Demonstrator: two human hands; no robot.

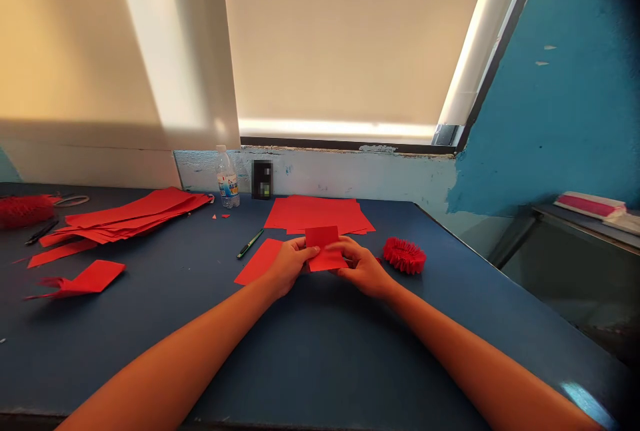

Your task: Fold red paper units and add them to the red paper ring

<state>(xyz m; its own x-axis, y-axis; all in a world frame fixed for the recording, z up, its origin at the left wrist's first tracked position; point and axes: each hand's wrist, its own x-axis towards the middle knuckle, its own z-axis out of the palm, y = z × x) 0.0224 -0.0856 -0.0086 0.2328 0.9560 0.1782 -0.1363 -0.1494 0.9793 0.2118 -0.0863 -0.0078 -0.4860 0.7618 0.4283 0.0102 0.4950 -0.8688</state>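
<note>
A small piece of red paper (324, 254) is held up above the table between my two hands. My left hand (293, 264) pinches its left edge, with the thumb lying on the near face. At the right edge, my right hand (366, 270) has its fingers closed on the same paper. Partly behind my left hand lies a flat red sheet (260, 263). Beyond the hands rests a stack of larger red paper sheets (320, 211). Beside my right hand sits a pleated red paper ruffle (405, 256). A green pen-like tool (250, 243) lies left of the hands.
The dark blue table (320, 364) carries a pile of red paper (135, 214) at the left, near scissors (73, 201) and a cut red piece (95, 278). A plastic bottle (228, 181) and a dark, partly blurred object (263, 180) stand by the wall.
</note>
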